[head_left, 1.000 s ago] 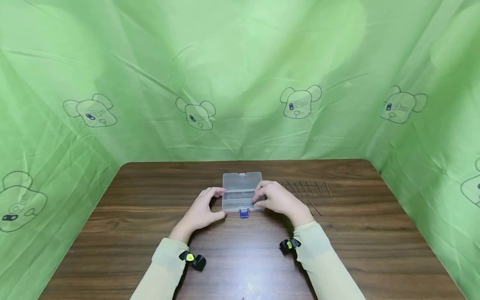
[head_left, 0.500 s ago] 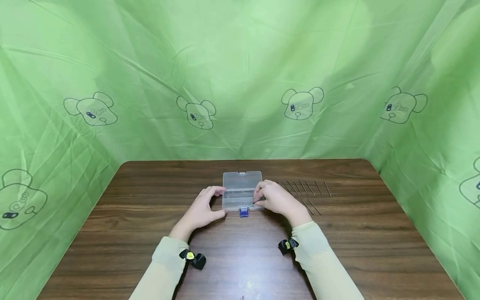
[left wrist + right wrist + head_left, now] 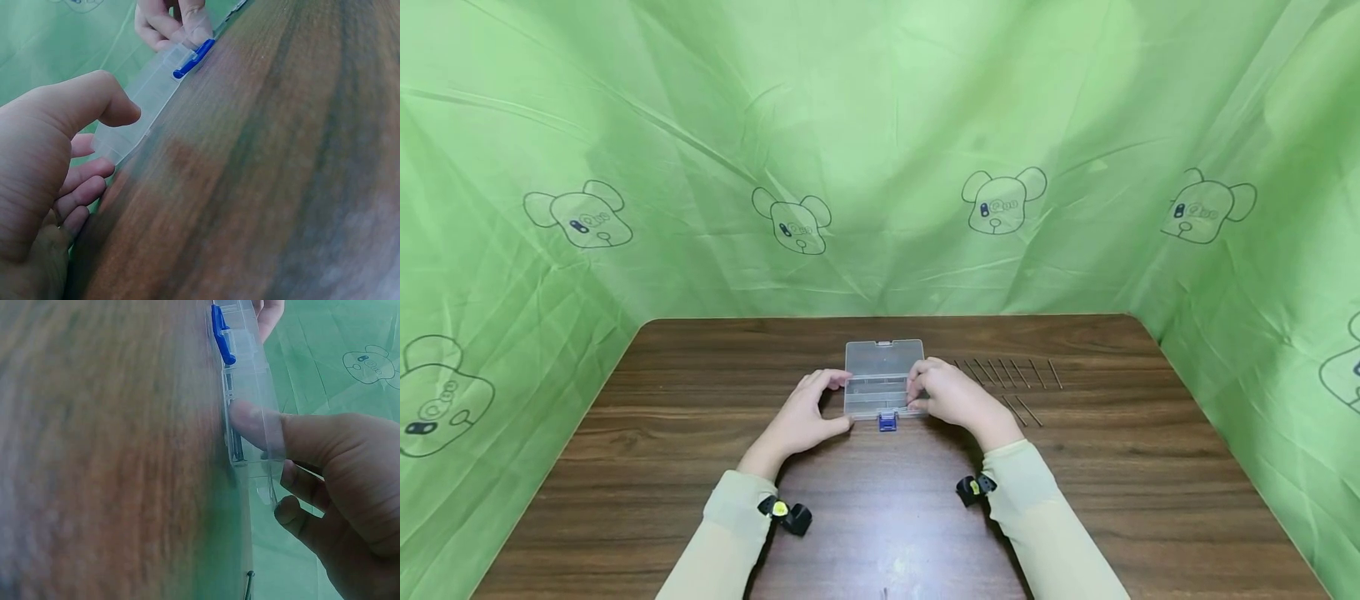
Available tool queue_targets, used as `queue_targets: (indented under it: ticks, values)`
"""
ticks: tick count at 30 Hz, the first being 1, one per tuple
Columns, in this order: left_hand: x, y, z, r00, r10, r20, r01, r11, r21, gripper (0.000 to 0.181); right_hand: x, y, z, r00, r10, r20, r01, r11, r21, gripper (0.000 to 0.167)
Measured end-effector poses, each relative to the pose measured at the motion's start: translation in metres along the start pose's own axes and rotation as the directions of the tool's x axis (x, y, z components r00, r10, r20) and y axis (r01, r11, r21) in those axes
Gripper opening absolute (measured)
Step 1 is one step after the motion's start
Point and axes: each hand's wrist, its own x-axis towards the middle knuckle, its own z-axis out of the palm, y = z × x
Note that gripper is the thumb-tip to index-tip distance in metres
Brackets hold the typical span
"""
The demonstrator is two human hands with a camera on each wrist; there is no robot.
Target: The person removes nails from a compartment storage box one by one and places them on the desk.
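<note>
A clear plastic storage box (image 3: 885, 361) lies with its lid raised away from me and its blue latch (image 3: 887, 422) toward me. My left hand (image 3: 801, 417) holds the box's left end, thumb at the front corner and fingers at the side and back. Inside the right end are the thumb and fingertips of my right hand (image 3: 955, 393). In the right wrist view, that thumb (image 3: 250, 422) touches dark, thin nails (image 3: 237, 447) lying along the front wall of the box. The plastic and the hand hide whether the fingertips pinch one.
Right of the box, several thin nails (image 3: 1017, 375) lie in a slanted row on the brown wooden table (image 3: 647, 467). A couple more nails (image 3: 1030, 411) lie nearer, beside my right wrist. Green cloth (image 3: 887, 167) hangs around the table's back and sides.
Both hands stay almost where they were at the box. The right fingertips have shifted slightly inside its right end. The view tilts a little.
</note>
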Motion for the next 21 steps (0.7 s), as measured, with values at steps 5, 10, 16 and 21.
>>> queue_targets:
  ticks: [5, 10, 16, 21]
  values:
    - [-0.0006, -0.0004, -0.0008, 1.0, -0.007, -0.004, 0.007, 1.0, -0.004, 0.07, -0.0001, 0.0, -0.0017, 1.0, -0.03, 0.0, 0.03, 1.0, 0.005, 0.006]
    - [-0.0011, -0.001, -0.0005, 1.0, -0.008, -0.002, 0.008, 1.0, 0.0, 0.07, -0.0005, -0.0008, -0.0049, 0.998, -0.057, -0.002, 0.057, 0.998, -0.004, 0.005]
    - [-0.0006, -0.0007, -0.0002, 1.0, 0.011, -0.001, -0.011, 1.0, 0.001, 0.07, -0.0015, -0.0033, -0.0068, 0.998, -0.059, -0.006, 0.059, 0.998, -0.036, 0.004]
    - [-0.0001, -0.0005, -0.0004, 1.0, 0.007, 0.004, -0.007, 1.0, -0.008, 0.069, -0.002, -0.0063, -0.0074, 1.0, -0.011, 0.003, 0.011, 0.999, -0.035, 0.004]
